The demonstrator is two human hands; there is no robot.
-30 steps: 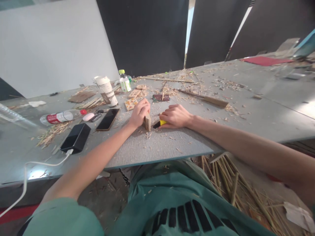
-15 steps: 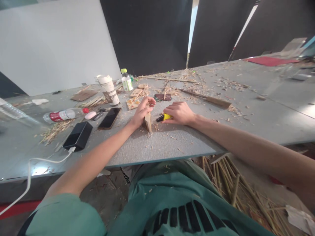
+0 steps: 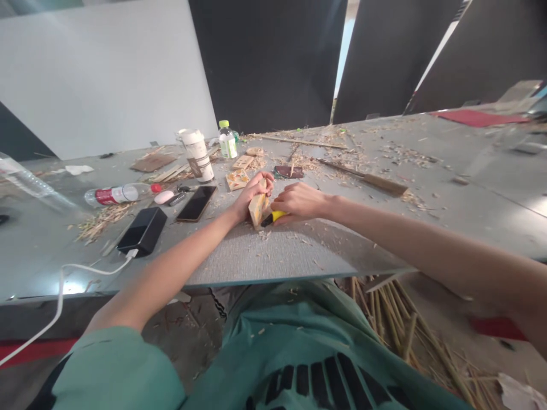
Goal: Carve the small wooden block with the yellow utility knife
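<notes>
My left hand (image 3: 252, 196) is closed around a small wooden block (image 3: 257, 209), which stands tilted on the table with its lower corner toward me. Yellowish patches mark the block's face. In my right hand (image 3: 299, 202) is a yellow-and-black utility knife (image 3: 276, 217), its dark front end close against the block's right side. Whether the blade touches the wood I cannot tell. Just beyond my left hand lies a flat wooden piece with yellow markings (image 3: 237, 180), and behind that another wooden piece with small holes (image 3: 243, 162).
Wood shavings litter the table (image 3: 239, 262). To the left are a phone (image 3: 196, 204), a black power bank (image 3: 143, 230) with a white cable, a red-labelled bottle (image 3: 122, 195) and a paper cup (image 3: 197, 156). A long wooden-handled tool (image 3: 384, 185) lies right. Bamboo strips (image 3: 397, 319) lie below.
My right hand has brought the knife left and down to the block. My left hand has turned the block so its patterned face shows. The view has shifted slightly.
</notes>
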